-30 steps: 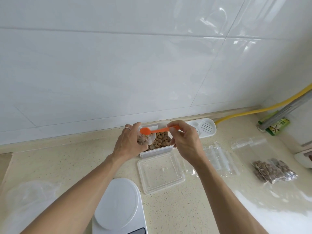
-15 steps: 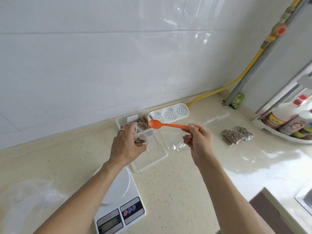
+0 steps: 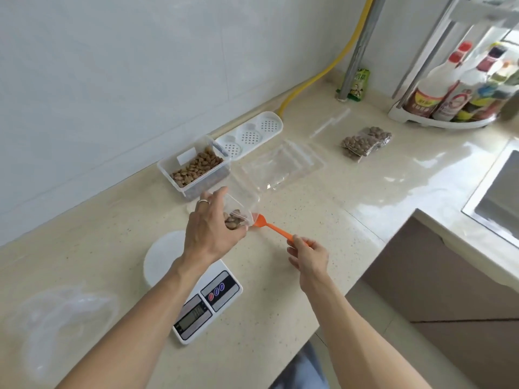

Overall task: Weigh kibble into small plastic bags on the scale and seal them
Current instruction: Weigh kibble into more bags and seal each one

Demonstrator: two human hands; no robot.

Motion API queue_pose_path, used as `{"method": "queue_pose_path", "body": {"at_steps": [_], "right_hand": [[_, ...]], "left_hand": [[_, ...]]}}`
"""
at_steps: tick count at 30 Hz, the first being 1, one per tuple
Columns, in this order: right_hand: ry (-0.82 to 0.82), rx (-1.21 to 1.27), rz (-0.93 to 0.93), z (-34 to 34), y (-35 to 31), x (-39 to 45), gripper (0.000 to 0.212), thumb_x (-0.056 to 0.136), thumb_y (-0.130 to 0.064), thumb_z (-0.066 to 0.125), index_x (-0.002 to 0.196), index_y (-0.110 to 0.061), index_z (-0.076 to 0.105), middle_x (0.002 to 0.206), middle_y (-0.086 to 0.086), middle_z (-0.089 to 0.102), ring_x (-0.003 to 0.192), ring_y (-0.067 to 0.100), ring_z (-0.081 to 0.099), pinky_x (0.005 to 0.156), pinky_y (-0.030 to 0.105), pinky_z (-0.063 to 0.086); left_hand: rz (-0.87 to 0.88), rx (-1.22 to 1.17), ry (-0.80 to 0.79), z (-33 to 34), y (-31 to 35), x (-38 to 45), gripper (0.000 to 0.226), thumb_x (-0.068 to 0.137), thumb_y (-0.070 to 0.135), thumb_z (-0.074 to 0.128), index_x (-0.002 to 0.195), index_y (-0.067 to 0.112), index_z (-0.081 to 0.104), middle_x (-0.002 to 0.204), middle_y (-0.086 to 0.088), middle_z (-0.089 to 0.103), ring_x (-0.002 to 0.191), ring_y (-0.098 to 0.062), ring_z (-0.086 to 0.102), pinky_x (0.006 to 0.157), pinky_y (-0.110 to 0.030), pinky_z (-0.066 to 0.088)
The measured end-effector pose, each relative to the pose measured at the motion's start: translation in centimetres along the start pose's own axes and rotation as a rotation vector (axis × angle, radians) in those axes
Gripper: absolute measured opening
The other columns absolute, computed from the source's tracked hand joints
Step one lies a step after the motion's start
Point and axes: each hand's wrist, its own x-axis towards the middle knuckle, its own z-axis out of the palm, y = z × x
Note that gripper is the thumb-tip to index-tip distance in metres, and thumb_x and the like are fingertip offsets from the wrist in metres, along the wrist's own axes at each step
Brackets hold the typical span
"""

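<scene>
Beige speckled counter (image 3: 280, 276) against white tiled wall. Left hand (image 3: 209, 231) grips small plastic bag (image 3: 238, 211) part-filled with kibble, held above counter just beyond scale (image 3: 196, 293). Right hand (image 3: 309, 255) pinches handle of orange spoon (image 3: 271, 226); spoon bowl at bag mouth. Hands apart. Open kibble container (image 3: 195, 167) near wall, clear lid (image 3: 247, 196) beside it. Empty bags (image 3: 283, 164) in middle of counter; filled bags (image 3: 365, 143) further right. Scale platform bare, display unreadable.
</scene>
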Motion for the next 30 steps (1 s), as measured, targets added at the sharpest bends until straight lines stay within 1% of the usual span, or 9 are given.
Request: {"method": "queue_pose_path", "body": {"at_steps": [2, 7, 12, 16, 19, 22, 25, 28, 30], "right_hand": [[0.022, -0.086, -0.051, -0.1, 0.5, 0.0, 0.018, 0.088, -0.026, 0.071, 0.092, -0.009, 0.067, 0.092, 0.008, 0.073, 0.077, 0.017, 0.062, 0.071, 0.033, 0.053], [0.042, -0.251, -0.106, -0.8, 0.2, -0.3, 0.025, 0.086, -0.04, 0.072, 0.087, -0.016, 0.07, 0.088, -0.003, 0.067, 0.083, 0.011, 0.06, 0.068, 0.025, 0.041], [0.102, -0.399, -0.215, -0.3, -1.4, -1.3, 0.029, 0.089, -0.045, 0.065, 0.087, -0.016, 0.068, 0.084, -0.006, 0.067, 0.083, 0.012, 0.061, 0.081, 0.035, 0.05], [-0.166, -0.4, -0.385, 2.4, -6.0, -4.3, 0.029, 0.096, -0.038, 0.057, 0.081, -0.016, 0.068, 0.083, 0.004, 0.069, 0.075, 0.013, 0.059, 0.077, 0.036, 0.051], [-0.355, -0.568, -0.496, 4.8, -9.3, -6.1, 0.035, 0.094, -0.035, 0.058, 0.084, -0.005, 0.072, 0.088, 0.015, 0.071, 0.071, 0.015, 0.059, 0.07, 0.037, 0.051], [-0.426, -0.832, -0.642, 6.5, -11.1, -6.7, 0.018, 0.093, -0.015, 0.058, 0.092, -0.007, 0.075, 0.081, 0.005, 0.072, 0.066, 0.012, 0.063, 0.068, 0.034, 0.056], [-0.47, -0.892, -0.706, 7.4, -12.5, -7.2, 0.018, 0.094, -0.009, 0.057, 0.096, -0.013, 0.074, 0.082, -0.002, 0.073, 0.068, 0.011, 0.07, 0.068, 0.028, 0.06], [-0.571, -0.803, -0.688, 8.0, -13.5, -7.5, 0.017, 0.095, -0.004, 0.057, 0.091, -0.01, 0.072, 0.081, 0.002, 0.073, 0.066, 0.015, 0.072, 0.065, 0.031, 0.062], [-0.611, -0.781, -0.707, 8.3, -13.9, -7.8, 0.018, 0.096, -0.003, 0.055, 0.089, -0.009, 0.07, 0.081, 0.004, 0.073, 0.063, 0.013, 0.07, 0.058, 0.025, 0.059]], "left_hand": [[0.01, 0.012, -0.007, 0.1, -0.1, -0.3, 0.087, 0.067, 0.04, 0.08, 0.139, 0.019, 0.036, 0.116, -0.013, 0.05, 0.106, -0.032, 0.053, 0.088, -0.047, 0.048], [0.014, 0.018, -0.033, 0.4, 0.0, -0.5, 0.089, 0.068, 0.04, 0.08, 0.14, 0.018, 0.033, 0.116, -0.012, 0.048, 0.106, -0.029, 0.053, 0.09, -0.046, 0.048], [0.022, -0.002, -0.05, 0.6, 0.0, -0.5, 0.089, 0.069, 0.04, 0.079, 0.142, 0.018, 0.033, 0.117, -0.011, 0.049, 0.108, -0.028, 0.05, 0.091, -0.041, 0.045], [0.035, -0.065, -0.041, 0.2, 0.6, -0.6, 0.091, 0.07, 0.045, 0.078, 0.143, 0.019, 0.031, 0.117, -0.009, 0.046, 0.108, -0.025, 0.049, 0.093, -0.04, 0.045], [0.055, -0.156, -0.036, -0.3, 0.9, -0.7, 0.094, 0.069, 0.053, 0.076, 0.144, 0.022, 0.029, 0.123, -0.008, 0.043, 0.113, -0.021, 0.048, 0.094, -0.04, 0.046], [0.038, -0.295, -0.034, -1.3, 1.1, -0.7, 0.108, 0.059, 0.065, 0.077, 0.146, 0.026, 0.027, 0.125, -0.005, 0.042, 0.114, -0.015, 0.047, 0.089, -0.031, 0.046], [-0.036, -0.433, -0.068, -2.5, 0.5, -0.8, 0.119, 0.047, 0.07, 0.079, 0.146, 0.035, 0.024, 0.119, 0.007, 0.042, 0.109, -0.004, 0.049, 0.083, -0.023, 0.042], [-0.141, -0.581, -0.126, -3.3, -1.2, -0.9, 0.094, 0.055, 0.076, 0.072, 0.132, 0.032, 0.042, 0.111, 0.012, 0.051, 0.103, -0.003, 0.056, 0.081, -0.022, 0.048], [-0.204, -0.6, -0.193, -3.5, -2.9, -1.1, 0.043, 0.079, 0.054, 0.07, 0.109, 0.026, 0.058, 0.104, 0.009, 0.06, 0.105, -0.01, 0.06, 0.086, -0.027, 0.049]]}}
